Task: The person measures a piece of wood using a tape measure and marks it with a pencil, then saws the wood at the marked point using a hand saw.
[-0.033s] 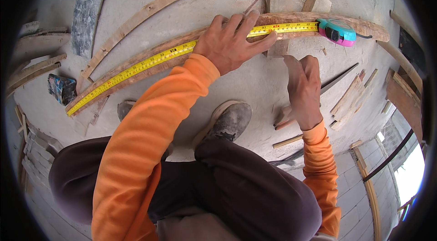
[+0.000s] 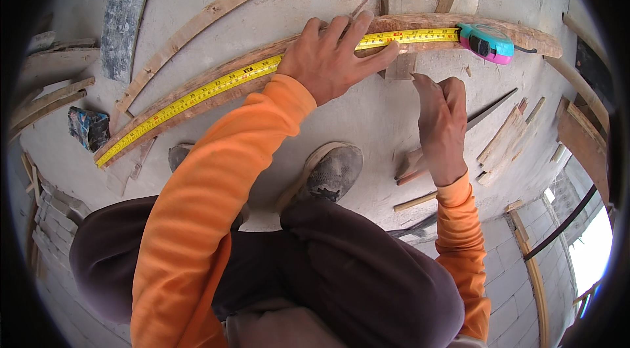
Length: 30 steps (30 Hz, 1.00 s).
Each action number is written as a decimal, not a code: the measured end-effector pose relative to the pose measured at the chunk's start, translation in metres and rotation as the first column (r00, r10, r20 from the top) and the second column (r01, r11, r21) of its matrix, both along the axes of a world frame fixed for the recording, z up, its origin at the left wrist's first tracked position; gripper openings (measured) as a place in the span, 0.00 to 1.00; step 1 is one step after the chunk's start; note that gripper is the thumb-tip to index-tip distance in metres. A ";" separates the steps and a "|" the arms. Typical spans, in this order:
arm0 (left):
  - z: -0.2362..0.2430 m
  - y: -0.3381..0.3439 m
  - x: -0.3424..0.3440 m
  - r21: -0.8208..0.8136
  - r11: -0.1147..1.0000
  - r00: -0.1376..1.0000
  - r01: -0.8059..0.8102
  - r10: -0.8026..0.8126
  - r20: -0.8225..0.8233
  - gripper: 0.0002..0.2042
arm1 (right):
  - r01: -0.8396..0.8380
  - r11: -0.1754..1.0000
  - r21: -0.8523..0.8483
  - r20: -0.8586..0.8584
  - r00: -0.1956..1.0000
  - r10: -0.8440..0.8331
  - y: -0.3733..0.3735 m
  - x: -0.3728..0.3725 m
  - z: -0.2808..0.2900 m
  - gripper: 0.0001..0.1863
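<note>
A measuring tape's yellow blade (image 2: 216,85) lies stretched along a long, curved wooden plank (image 2: 535,38) on the floor. The teal and pink tape measure case (image 2: 492,46) sits on the plank at the right, blade pulled out. Across the middle, my left hand (image 2: 331,62) rests on blade and plank, fingers spread, thumb towards the right. Nearer to me and apart from the plank is my right hand (image 2: 443,128), raised with thumb up and fingers curled in. Whatever those fingers hold, if anything, is hidden. Beneath it, a handsaw (image 2: 489,111) with a dark blade is partly covered.
Beyond the plank lies a thinner curved strip (image 2: 210,16), with a grey curved board (image 2: 128,26) at its left. A crumpled dark packet (image 2: 89,128) sits near the tape's left end. Wood scraps (image 2: 505,141) lie right of the saw. My shoe (image 2: 331,171) is close behind the plank.
My right hand has shifted slightly up and to the right. My left hand and the tape measure stay in place on the plank.
</note>
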<state>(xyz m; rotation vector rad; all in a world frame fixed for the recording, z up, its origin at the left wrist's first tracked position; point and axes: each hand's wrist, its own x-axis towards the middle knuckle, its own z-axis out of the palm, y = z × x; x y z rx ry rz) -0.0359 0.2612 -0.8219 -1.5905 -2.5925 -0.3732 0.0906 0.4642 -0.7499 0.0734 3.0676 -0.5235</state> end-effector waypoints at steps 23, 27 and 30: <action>-0.002 0.001 -0.001 -0.001 1.000 1.000 -0.004 0.004 -0.013 0.31 | 0.023 0.999 -0.030 -0.185 0.982 -0.028 -0.016 -0.039 -0.019 0.13; -0.003 0.000 0.000 -0.010 1.000 1.000 -0.017 0.017 -0.011 0.32 | 0.001 1.000 -0.008 -0.124 0.992 -0.002 -0.020 -0.046 -0.011 0.11; -0.003 0.000 -0.002 -0.015 1.000 0.999 -0.021 0.021 -0.033 0.33 | -0.012 1.000 0.023 0.002 1.000 0.011 -0.021 -0.041 -0.002 0.10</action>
